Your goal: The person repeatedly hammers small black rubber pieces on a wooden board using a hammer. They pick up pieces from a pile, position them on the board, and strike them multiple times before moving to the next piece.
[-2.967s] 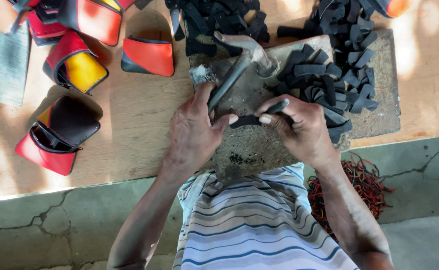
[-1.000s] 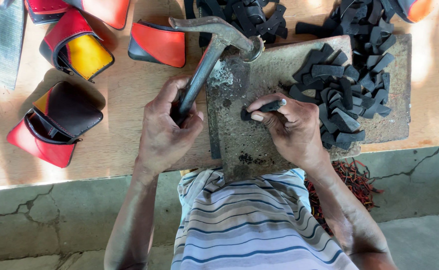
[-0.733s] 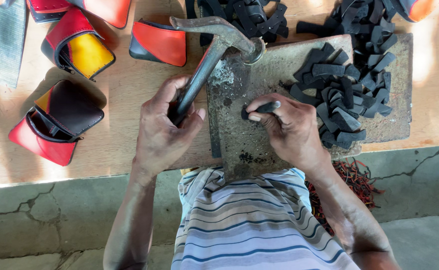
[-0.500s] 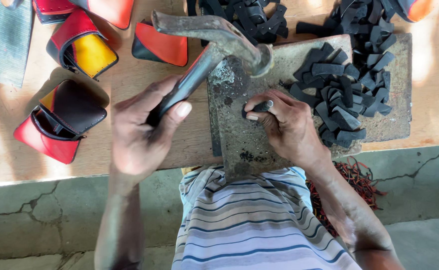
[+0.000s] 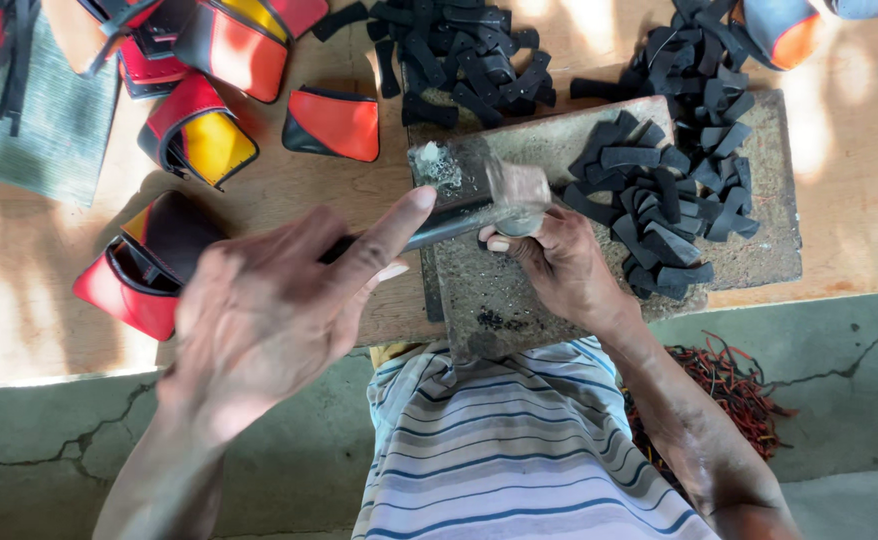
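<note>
Sunlit and dappled, the wooden counter (image 5: 79, 290) runs across the upper part of the view, with a cracked concrete ledge (image 5: 49, 440) below it. At far left lies a grey-green fabric piece (image 5: 44, 130), and beside it a spread of finished pouches in red, yellow, orange and black: a red-and-black pouch (image 5: 144, 270) near the counter's edge, a red-and-yellow pouch (image 5: 199, 140) above it, and an orange pouch (image 5: 331, 125) further in. They sit well apart from the work spot, probably so they stay out of the way of blows.

Nearer the middle, the left hand (image 5: 269, 310) is wrapped around the handle of a hammer (image 5: 479, 205), index finger stretched along the shaft, likely to steady the aim. The hammer's head is blurred, down on a worn stone block (image 5: 499, 290) that serves as an anvil. The right hand (image 5: 559, 265) rests on the block with fingertips pinched together right under the hammer head, apparently holding a small piece in place; what it pinches is hidden.

To the right, a pile of small black strips (image 5: 659, 205) lies on the block within easy reach of that hand, and a further heap of black strips (image 5: 459, 55) sits behind it. Low at right, a tangle of red offcuts (image 5: 729, 385) lies on the ledge beside the person's striped shirt (image 5: 519, 450).
</note>
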